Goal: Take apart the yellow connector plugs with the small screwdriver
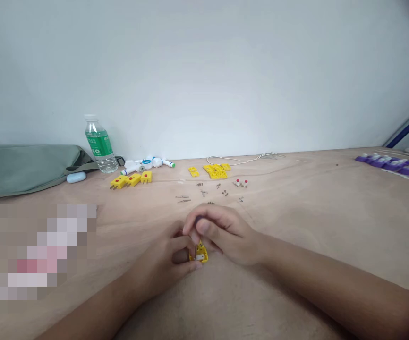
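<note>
On the table in front of me lies a yellow plug housing (203, 257), its inner side up, with a pale piece inside. My left hand (165, 255) grips it from the left, thumb at its near edge and fingers curled round the far side. Over it, my right hand (229, 233) is closed on a screwdriver (195, 251). Only a bit of the dark handle and the thin shaft show; the shaft points down into the housing. The tip's exact contact is too small to tell.
Beyond my hands lie loose screws (225, 192), metal pins (182, 197), red-topped parts (240, 183) and yellow housings (217, 172). Yellow plugs (132, 180), a water bottle (100, 144) and a green bag (27, 170) stand left. Purple-and-white parts (385, 162) sit far right.
</note>
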Tool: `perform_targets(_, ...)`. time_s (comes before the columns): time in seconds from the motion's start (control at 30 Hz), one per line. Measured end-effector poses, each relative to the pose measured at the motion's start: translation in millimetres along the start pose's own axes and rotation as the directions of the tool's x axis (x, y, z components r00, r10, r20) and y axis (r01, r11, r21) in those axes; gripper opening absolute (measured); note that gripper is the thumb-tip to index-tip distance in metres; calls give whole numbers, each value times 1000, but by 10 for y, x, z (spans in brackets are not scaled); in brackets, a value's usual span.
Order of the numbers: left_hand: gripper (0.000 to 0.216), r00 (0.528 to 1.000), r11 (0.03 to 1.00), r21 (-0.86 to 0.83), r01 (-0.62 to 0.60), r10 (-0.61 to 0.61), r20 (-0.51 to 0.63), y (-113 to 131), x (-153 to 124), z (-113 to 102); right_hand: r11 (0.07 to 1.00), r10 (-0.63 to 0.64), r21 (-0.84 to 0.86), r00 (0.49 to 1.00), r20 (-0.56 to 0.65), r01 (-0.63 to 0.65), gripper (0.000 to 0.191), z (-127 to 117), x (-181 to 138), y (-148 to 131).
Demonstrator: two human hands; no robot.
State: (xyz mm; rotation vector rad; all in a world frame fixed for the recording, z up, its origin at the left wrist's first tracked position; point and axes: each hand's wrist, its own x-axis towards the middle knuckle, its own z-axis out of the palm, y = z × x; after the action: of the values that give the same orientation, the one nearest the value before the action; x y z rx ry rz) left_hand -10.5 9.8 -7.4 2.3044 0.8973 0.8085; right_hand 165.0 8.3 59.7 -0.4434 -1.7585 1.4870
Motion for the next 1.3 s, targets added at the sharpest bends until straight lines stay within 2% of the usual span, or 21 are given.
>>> perform_targets(0.07, 7, 1000, 1000, 14, -4, 4, 12, 6, 2, 0, 998, -8, 59, 968, -252, 24, 14, 79, -10, 28)
perform_targets(0.13, 7, 1000, 1000, 14, 1, -1, 25, 11, 2, 4, 986, 46, 163, 922, -385, 19, 28, 152, -25, 44)
perform_targets(0.2, 6, 999, 1000, -6, 15, -15, 35, 18, 2, 8, 975, 110, 223, 908, -404, -19, 38, 204, -44, 57)
perform_targets(0.27, 8, 999, 999, -41, 18, -16, 46, 27, 3, 9, 976, 128, 216, 903, -410, -40, 36, 234, -67, 79)
perform_targets(0.43, 4, 1000, 999, -48, -9, 10, 27, 54, 9, -9, 998, -28, 37, 837, -547, 57, 27, 252, -115, 161)
perform_targets(0.5, 7, 1000, 1000, -26, -6, 7, 29, 63, 12, -20, 997, -70, -26, 825, -561, 67, 23, 241, -127, 173)
perform_targets(0.6, 8, 999, 1000, -20, -1, 2, 46, 72, 8, -30, 973, -171, -223, 852, -495, 66, 16, 197, -145, 144)
perform_targets(0.7, 7, 998, 1000, -27, 11, -9, 57, 54, -10, -20, 885, -274, -444, 927, -256, 139, 14, 106, -143, 79)
perform_targets(0.77, 8, 998, 1000, -12, 27, -26, 58, 28, -22, -7, 883, -218, -438, 974, -62, 170, 15, 24, -106, 44)
perform_targets(0.83, 8, 999, 999, 19, 37, -38, 36, 5, -26, 3, 930, -98, -344, 990, 98, 126, 22, -56, -42, 33)
perform_targets(0.9, 6, 999, 998, 54, 25, -27, 23, -4, -22, 7, 961, -28, -268, 984, 173, 74, 29, -105, 21, 44)
perform_targets(0.93, 6, 1000, 998, 66, 15, -16, 18, -2, -18, 6, 966, -13, -253, 985, 174, 57, 32, -111, 42, 55)
perform_targets(1.03, 6, 1000, 997, 72, 4, -5, 13, 23, -6, 0, 981, -17, -191, 999, 37, 23, 29, -46, 33, 95)
perform_targets(1.1, 6, 1000, 998, 55, 2, -2, 6, 40, -2, -2, 998, 4, -68, 995, -101, -11, 25, 36, -10, 123)
perform_targets(1.2, 6, 1000, 999, 35, -10, 10, 0, 47, 0, -4, 992, 70, 123, 954, -293, -35, 30, 130, -51, 154)
perform_targets(1.3, 9, 1000, 999, 35, -19, 19, -13, 38, 0, -9, 981, 108, 192, 909, -403, -32, 37, 159, -44, 170)
